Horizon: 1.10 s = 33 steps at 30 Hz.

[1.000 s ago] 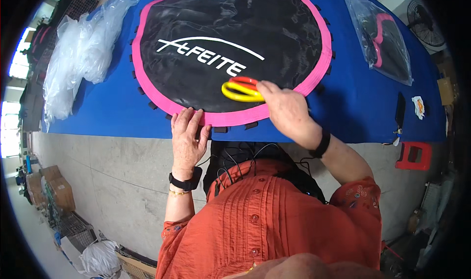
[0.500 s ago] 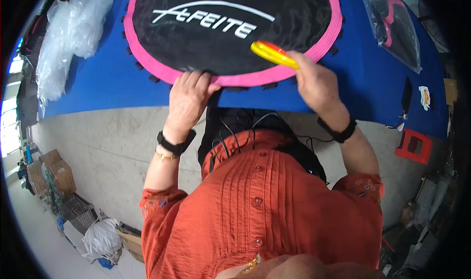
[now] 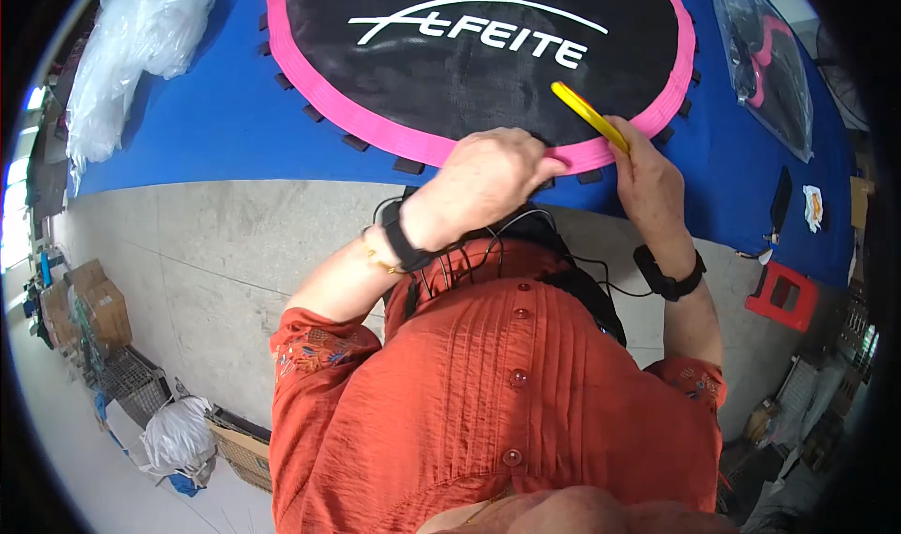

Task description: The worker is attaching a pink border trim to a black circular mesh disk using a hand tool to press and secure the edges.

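At the top of the frame, a big round black mat (image 3: 450, 83) lies flat on the blue desk (image 3: 216, 135). It has a wide pink edge (image 3: 375, 136) with little black tabs (image 3: 408, 165) around it. The mat is just above the hands and spreads far to the left. It is round, so no side is the long one.

The left hand (image 3: 493, 177) is nearer the low middle of the pink edge and touches it. Its fingers are bent and its thumb lies on the pink. The fingertips are hidden, so I cannot tell if it pinches the edge or only presses.

The right hand (image 3: 649, 191) is beside it, to the right, closed around a thin yellow tool (image 3: 587, 114). The tool's long way points up and left, over the pink edge and the black part.

The top of the mat is cut off. The left hand covers a bit of the edge. The tool shows its thin side, and its lower end is hidden, so its shape is hard to see.
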Available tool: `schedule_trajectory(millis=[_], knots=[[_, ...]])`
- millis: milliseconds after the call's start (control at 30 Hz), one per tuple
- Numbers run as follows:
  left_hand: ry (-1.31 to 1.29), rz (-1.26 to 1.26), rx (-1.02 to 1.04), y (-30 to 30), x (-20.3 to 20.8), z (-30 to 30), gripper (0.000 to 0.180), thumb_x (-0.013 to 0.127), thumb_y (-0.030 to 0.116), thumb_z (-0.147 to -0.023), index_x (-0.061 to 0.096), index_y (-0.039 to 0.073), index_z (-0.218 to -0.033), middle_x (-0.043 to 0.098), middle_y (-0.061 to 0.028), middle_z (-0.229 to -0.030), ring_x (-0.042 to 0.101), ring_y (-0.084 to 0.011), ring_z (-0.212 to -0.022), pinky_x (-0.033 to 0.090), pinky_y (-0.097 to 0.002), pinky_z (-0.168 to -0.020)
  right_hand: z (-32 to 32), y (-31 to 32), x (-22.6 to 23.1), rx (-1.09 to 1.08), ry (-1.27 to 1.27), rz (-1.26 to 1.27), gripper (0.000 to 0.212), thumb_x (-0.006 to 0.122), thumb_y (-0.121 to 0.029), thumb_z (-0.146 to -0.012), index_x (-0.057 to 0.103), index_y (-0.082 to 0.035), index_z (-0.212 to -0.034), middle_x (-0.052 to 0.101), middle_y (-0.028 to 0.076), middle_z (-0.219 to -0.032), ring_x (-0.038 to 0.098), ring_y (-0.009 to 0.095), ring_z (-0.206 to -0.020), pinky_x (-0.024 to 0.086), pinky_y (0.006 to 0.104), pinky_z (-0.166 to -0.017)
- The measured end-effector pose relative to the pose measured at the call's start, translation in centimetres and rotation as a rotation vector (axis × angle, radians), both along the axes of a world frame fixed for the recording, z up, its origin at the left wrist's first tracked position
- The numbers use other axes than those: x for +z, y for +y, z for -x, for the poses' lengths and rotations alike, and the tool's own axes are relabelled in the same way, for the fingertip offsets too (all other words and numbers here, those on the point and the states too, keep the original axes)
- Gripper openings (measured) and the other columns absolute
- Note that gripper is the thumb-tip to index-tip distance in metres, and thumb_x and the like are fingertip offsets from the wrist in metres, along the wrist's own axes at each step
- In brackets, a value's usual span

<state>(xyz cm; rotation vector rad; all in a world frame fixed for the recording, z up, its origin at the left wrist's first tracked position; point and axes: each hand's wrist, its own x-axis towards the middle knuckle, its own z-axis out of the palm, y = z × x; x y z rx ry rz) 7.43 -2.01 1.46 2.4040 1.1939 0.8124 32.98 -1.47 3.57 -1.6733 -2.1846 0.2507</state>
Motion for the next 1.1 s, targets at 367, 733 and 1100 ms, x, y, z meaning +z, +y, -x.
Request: schedule_trajectory(millis=[367,733,1100], knots=[[0.067,-0.109,0.453,-3.1,-3.2,12.3,0.031,0.076,0.016,-0.093,0.070,0.005,-0.121,0.066,-0.0176,-0.133,0.059,-0.0396,-0.131,0.044,-0.0521,-0.114,6.4,-0.4,0.9,0.435,0.065,0.073,0.039,0.062,-0.003,-0.090,0.066,-0.009,-0.129,0.074,0.009,-0.120,0.074,0.031,-0.095,0.059,0.0420,-0.081],[-0.043,-0.145,0.525,-3.2,-4.8,12.0,0.034,0.077,0.015,-0.090,0.069,0.000,-0.119,0.067,-0.0174,-0.131,0.060,-0.0385,-0.130,0.041,-0.0545,-0.117,13.3,2.2,0.8,0.560,0.057,0.006,0.041,0.061,-0.001,-0.091,0.060,-0.007,-0.132,0.071,0.011,-0.121,0.074,0.032,-0.085,0.059,0.0419,-0.073],[-0.155,0.043,0.315,-1.7,-2.9,15.7,0.025,0.077,0.007,-0.089,0.073,0.005,-0.113,0.071,-0.0133,-0.116,0.068,-0.0342,-0.107,0.056,-0.0408,-0.090,17.5,5.1,0.3,0.521,-0.070,0.027,0.024,0.058,-0.010,-0.097,0.058,-0.008,-0.121,0.071,0.010,-0.103,0.075,0.031,-0.078,0.059,0.0418,-0.065]])
